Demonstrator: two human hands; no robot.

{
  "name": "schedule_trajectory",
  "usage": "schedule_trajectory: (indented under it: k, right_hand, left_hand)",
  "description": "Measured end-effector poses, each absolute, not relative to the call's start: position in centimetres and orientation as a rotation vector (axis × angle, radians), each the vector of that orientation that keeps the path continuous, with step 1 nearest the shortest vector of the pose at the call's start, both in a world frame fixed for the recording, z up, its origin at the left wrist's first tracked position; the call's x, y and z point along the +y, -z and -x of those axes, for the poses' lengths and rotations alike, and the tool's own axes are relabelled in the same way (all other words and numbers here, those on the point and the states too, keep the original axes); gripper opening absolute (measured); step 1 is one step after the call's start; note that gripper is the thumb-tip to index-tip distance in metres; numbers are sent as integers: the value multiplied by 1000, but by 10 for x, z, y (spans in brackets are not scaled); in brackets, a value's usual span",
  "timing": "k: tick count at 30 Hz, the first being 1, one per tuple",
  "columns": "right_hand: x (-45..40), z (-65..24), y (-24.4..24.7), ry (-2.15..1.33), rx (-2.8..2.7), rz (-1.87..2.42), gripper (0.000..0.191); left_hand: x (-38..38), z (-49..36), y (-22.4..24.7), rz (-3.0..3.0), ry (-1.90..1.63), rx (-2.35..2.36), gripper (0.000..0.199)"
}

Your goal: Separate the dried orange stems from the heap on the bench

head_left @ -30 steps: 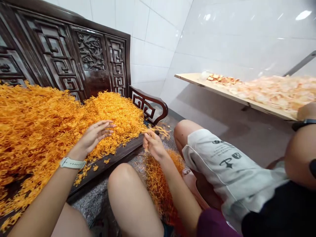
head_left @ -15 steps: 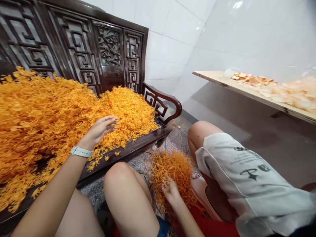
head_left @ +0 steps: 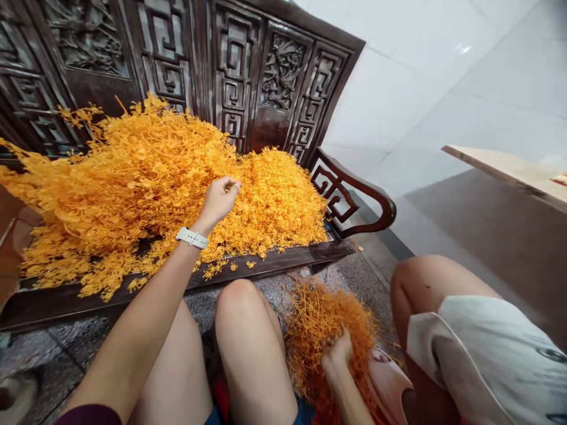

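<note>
My left hand, with a pale watch strap on its wrist, hovers over a heap of small orange flowers. Its fingers are curled, thumb and forefinger close together. Anything between them is too small to make out. Larger tangled orange flower sprays are piled to its left. Down by the floor, my right hand is at a mound of thin orange stems. Its fingers are bent in among the stems, and what they grip is hidden.
Both flower heaps lie on a dark carved wooden bench with a curved armrest. Another person's bare knee and pale shorts are at the right, near a pink slipper. A wooden board juts out from the right.
The view has swung left, shifting everything rightward. My left hand's fingers, looser before, are now drawn into a pinch over the flowers. My right hand stays at the stem mound.
</note>
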State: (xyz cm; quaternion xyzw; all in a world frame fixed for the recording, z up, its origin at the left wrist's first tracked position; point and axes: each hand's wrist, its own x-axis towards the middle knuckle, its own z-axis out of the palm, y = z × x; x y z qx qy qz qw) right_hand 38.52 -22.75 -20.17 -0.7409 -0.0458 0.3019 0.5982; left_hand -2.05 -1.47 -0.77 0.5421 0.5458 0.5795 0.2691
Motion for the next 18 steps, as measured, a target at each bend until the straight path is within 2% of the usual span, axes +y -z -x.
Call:
schedule_trajectory:
  k: [5,9,16,18]
  right_hand:
    - [-182,-387,183,-317,-350,1798,34]
    - [-143,-354,155,-78,-830,1721,21]
    - [-67,-195,58,-184,-1660,1012,8]
    - [-34,-142,26,-217,-1866,858,8]
  left_hand:
    - [-3,63,21,-1708,-1679,1983,17]
    - [-1,89,27,-1698,-1731,2101,17]
    - [2,102,26,-1549,-1979,2069,15]
    - [1,102,27,-1513,-2010,2078,21]
